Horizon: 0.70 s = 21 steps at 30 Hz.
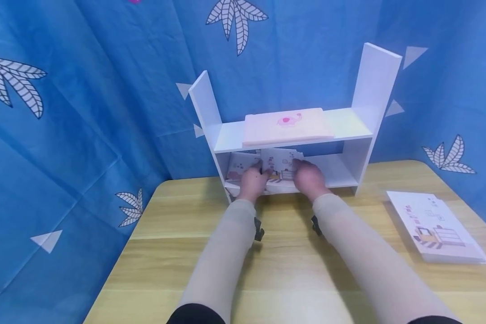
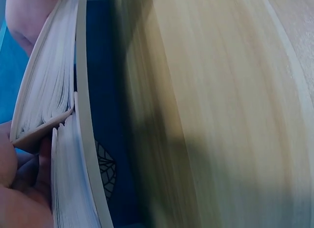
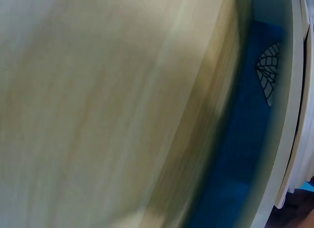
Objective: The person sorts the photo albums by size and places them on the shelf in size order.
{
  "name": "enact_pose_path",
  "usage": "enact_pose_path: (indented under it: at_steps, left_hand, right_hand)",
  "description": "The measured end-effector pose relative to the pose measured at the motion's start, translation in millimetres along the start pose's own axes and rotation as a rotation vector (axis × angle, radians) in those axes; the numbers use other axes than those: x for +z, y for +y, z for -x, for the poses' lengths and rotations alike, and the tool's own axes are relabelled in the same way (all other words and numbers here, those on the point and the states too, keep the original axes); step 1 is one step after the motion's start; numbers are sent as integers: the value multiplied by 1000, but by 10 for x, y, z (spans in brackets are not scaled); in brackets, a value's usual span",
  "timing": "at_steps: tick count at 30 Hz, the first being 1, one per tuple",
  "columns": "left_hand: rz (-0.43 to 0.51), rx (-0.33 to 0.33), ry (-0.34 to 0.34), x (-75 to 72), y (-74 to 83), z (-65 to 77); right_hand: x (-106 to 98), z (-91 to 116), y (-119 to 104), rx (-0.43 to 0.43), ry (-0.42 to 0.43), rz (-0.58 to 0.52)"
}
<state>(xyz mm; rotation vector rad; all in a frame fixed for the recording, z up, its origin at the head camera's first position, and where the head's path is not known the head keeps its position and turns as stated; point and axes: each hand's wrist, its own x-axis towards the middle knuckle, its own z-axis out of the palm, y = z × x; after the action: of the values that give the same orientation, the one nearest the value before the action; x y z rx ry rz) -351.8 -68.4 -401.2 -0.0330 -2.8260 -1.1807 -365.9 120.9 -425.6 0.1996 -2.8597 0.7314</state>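
In the head view, a white book with a printed cover [image 1: 281,163] lies on the lower tier of a white two-tier shelf [image 1: 335,171]. My left hand [image 1: 252,182] grips its left edge, while my right hand [image 1: 309,178] holds the right edge. Another book [image 1: 240,165] lies to the left, partly behind my left hand. From the left wrist, the page edges of the held book [image 2: 46,85] show, tilted, with one corner against the neighbouring book [image 2: 73,174]. Left fingers [image 2: 45,164] reach in between the two. The right wrist view catches mostly table and shelf edge.
A pink piece with an elephant print [image 1: 287,126] lies on the upper tier. More white books [image 1: 437,227] lie on the wooden table [image 1: 291,270] at the right. Tall side panels [image 1: 376,81] rise at both shelf ends, before a blue curtain [image 1: 308,54].
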Motion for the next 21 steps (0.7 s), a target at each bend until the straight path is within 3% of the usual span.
enact_pose_path:
  at_steps: [7, 13, 21]
  left_hand:
    - [-46, -2, 29, 46, 32, -11]
    - [-67, 16, 25, 32, 16, -11]
    - [-123, 93, 29, 48, -26, 56]
  right_hand:
    - [7, 12, 76, -18, 33, 47]
    - [7, 31, 92, 1, 50, -66]
    - [-19, 29, 140, -5, 12, -159]
